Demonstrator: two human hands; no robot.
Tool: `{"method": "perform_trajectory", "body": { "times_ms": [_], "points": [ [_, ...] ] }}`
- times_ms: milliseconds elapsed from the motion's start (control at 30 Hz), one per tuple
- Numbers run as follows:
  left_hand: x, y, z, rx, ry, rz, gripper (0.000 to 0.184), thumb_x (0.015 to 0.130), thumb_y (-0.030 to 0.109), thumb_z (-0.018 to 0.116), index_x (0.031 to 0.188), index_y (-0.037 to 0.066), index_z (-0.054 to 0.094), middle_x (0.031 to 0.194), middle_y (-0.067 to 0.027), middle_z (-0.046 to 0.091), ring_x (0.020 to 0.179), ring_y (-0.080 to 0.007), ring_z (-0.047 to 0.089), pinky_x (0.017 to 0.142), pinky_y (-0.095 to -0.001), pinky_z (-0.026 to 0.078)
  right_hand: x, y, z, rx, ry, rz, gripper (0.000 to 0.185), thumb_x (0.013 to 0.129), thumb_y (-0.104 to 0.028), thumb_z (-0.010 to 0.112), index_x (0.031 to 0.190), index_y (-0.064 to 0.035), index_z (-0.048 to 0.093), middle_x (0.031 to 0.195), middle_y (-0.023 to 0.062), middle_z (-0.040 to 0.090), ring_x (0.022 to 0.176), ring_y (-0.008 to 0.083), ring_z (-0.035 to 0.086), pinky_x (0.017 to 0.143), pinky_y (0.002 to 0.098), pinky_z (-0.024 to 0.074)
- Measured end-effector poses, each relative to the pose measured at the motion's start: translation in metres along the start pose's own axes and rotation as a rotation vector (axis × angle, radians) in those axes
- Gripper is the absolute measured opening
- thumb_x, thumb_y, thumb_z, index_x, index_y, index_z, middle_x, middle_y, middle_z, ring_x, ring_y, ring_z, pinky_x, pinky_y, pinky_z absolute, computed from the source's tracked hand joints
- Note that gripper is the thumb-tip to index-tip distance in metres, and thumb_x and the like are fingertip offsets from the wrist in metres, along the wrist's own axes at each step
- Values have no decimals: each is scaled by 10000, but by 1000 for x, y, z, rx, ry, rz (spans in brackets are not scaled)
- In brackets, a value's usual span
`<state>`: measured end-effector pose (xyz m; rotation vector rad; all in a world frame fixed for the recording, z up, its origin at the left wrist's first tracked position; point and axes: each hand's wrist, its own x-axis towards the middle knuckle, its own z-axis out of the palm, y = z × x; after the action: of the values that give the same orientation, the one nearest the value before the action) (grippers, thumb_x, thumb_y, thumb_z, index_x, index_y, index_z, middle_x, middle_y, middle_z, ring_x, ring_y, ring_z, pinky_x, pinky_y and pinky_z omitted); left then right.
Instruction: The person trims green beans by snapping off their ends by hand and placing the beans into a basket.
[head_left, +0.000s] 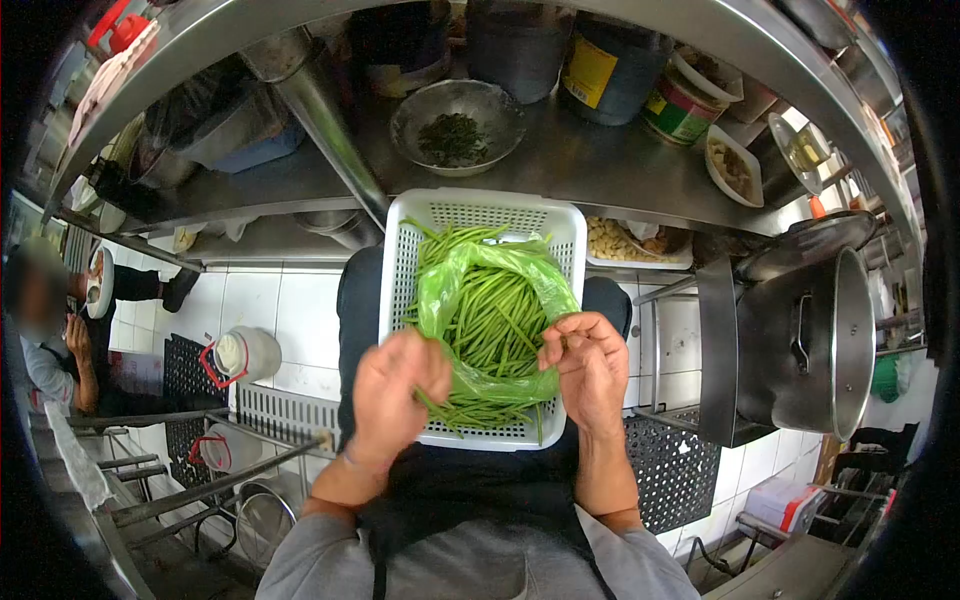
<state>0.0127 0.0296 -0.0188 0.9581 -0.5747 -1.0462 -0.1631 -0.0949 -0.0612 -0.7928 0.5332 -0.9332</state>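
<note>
A white plastic basket (pixel 574 235) rests on my lap, tilted towards me. In it sits an opened, translucent green plastic bag (pixel 440 290) filled with long green beans (pixel 497 312). More green beans lie loose in the basket around the bag. My left hand (pixel 402 385), slightly blurred, is closed over the basket's left side; whatever its fingers hold cannot be made out. At the bag's right edge, my right hand (pixel 590 365) has thumb and fingers pinched together. Anything between those fingertips is too small to name.
A steel shelf (pixel 600 165) ahead holds a metal bowl (pixel 458 125) of chopped greens, dark jars and a white dish (pixel 733 165). To the right stands a large steel pot (pixel 800 340). A white container (pixel 245 355) sits on the left floor. Another person (pixel 60 350) is at far left.
</note>
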Motion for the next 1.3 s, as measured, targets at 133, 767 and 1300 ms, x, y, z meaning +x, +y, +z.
{"method": "perform_trajectory", "body": {
  "times_ms": [133,767,1300],
  "points": [
    [18,4,-7,-362,194,-181,412,1076,395,381,753,140,371,619,11,354,485,-117,336,435,-264,296,19,12,-15,-661,-29,-115,137,916,15,507,993,44,617,850,108,627,719,199,591,673,338,500],
    [17,-22,13,800,-275,249,255,927,164,690,1094,-25,652,713,-114,613,578,-134,548,539,-304,441,5,-29,35,-432,-378,-89,97,912,-75,698,961,9,710,848,33,639,666,83,523,567,234,383],
    [8,1,5,124,-54,-278,264,1021,251,563,902,18,601,578,43,416,455,-54,338,440,-247,261,13,15,6,8,-70,136,67,930,-18,507,965,2,561,849,78,614,731,148,577,625,300,488]
  ]
}}
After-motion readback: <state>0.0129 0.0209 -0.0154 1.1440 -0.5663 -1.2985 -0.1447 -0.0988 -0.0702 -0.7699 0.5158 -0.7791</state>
